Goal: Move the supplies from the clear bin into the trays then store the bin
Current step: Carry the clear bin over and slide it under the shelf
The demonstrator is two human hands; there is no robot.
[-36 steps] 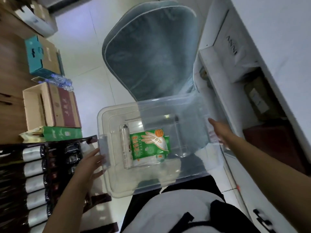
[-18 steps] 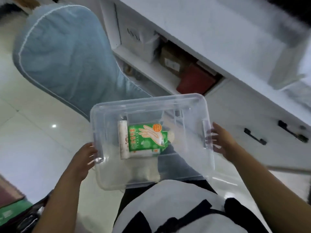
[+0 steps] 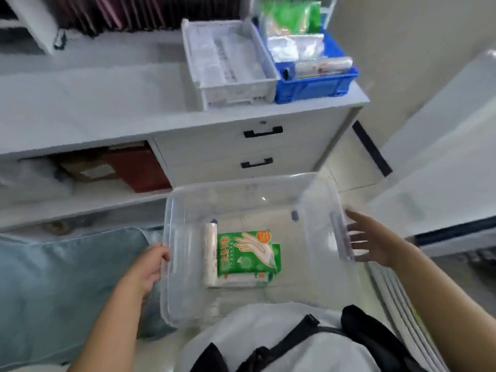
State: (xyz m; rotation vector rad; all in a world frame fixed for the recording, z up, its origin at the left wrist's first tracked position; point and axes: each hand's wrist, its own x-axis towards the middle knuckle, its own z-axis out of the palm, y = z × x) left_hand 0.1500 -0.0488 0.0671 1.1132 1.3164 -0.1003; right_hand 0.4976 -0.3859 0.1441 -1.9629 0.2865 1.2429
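Observation:
I hold a clear plastic bin point(image 3: 308, 189) in front of my body, below the counter edge. My left hand point(image 3: 150, 267) grips its left rim. My right hand point(image 3: 373, 237) presses flat on the handle of its right wall, fingers spread. Inside the bin lie green glove packets point(image 3: 248, 251) and a white roll point(image 3: 210, 253) beside them on the left. On the counter above stand a white tray point(image 3: 230, 84) holding pale packets and a blue tray point(image 3: 314, 87) holding green packets, clear bags and a roll.
The white counter point(image 3: 94, 103) has two drawers with black handles point(image 3: 263, 132) under the trays. An open shelf to the left holds a red box point(image 3: 137, 167) and a cardboard box. A blue cushioned chair point(image 3: 53, 285) is at my left.
My view has swung from the chair and floor toward the counter, bringing the two trays into sight. The bin stays in both hands, its contents unmoved.

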